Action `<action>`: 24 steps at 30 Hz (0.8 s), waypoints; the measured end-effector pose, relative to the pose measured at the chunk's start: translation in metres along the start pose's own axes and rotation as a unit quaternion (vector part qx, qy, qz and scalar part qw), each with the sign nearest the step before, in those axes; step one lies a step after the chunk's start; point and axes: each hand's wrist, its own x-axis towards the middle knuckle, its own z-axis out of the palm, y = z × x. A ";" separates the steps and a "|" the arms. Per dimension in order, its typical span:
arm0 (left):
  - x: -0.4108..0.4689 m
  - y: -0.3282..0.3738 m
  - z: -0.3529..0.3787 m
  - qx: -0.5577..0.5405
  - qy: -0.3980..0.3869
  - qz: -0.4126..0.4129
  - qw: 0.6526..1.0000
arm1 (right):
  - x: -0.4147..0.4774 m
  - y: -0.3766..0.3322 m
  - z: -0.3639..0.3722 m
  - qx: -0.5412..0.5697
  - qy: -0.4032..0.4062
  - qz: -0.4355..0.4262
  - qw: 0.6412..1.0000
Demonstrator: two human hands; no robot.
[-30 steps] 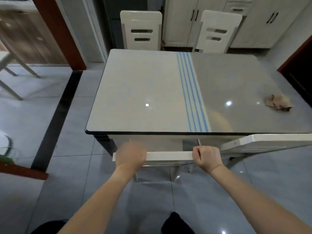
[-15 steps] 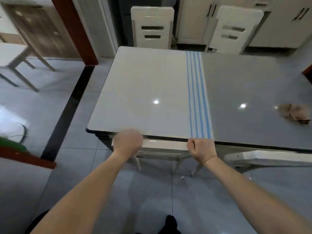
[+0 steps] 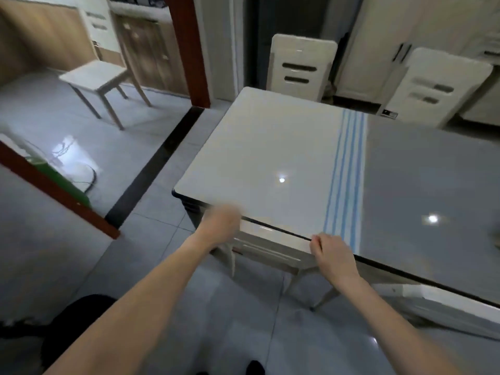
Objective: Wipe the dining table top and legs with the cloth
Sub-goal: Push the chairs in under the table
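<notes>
The dining table (image 3: 270,147) has a glossy top, white on the left half and grey on the right, with blue stripes between them. A white chair's back rail (image 3: 273,234) sits tucked against the table's near edge. My left hand (image 3: 221,223), blurred, is closed on the rail's left end. At the rail's right end, just below the blue stripes, my right hand (image 3: 332,253) grips it. The cloth is not clearly in view; only a dark smudge shows at the far right edge of the tabletop.
Two white chairs (image 3: 300,69) (image 3: 438,87) stand at the table's far side and another white chair (image 3: 446,301) at its near right. A wooden stool (image 3: 94,77) stands at the back left, beyond a red-brown post (image 3: 189,50). A red-brown beam (image 3: 54,190) crosses the floor at left.
The chair in both my hands has gone in under the table's near edge. My view has swung left, and the cloth has slid out at the right.
</notes>
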 end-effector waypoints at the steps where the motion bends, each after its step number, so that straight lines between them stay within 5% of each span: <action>1: -0.015 -0.002 -0.003 -0.046 0.026 0.006 0.999 | -0.006 -0.004 -0.004 0.018 0.049 -0.033 0.998; 3: -0.050 -0.011 -0.005 -0.095 0.086 0.000 0.992 | -0.023 -0.016 -0.006 0.099 0.129 -0.092 0.982; 5: -0.095 -0.023 0.003 -0.152 0.123 -0.053 0.979 | -0.045 -0.033 0.001 0.222 0.110 -0.114 0.962; 10: -0.229 -0.071 0.057 -0.352 0.171 -0.261 0.883 | -0.098 -0.061 0.076 0.379 -0.190 0.083 0.902; 14: -0.340 -0.116 0.100 -0.393 0.178 -0.403 0.807 | -0.124 -0.087 0.120 0.388 -0.345 0.126 0.845; 20: -0.429 -0.151 0.106 -0.426 0.281 -0.525 0.682 | -0.117 -0.163 0.135 0.414 -0.374 0.093 0.824; 24: -0.435 -0.187 0.101 -0.460 0.298 -0.545 0.635 | -0.091 -0.226 0.150 0.414 -0.371 0.063 0.829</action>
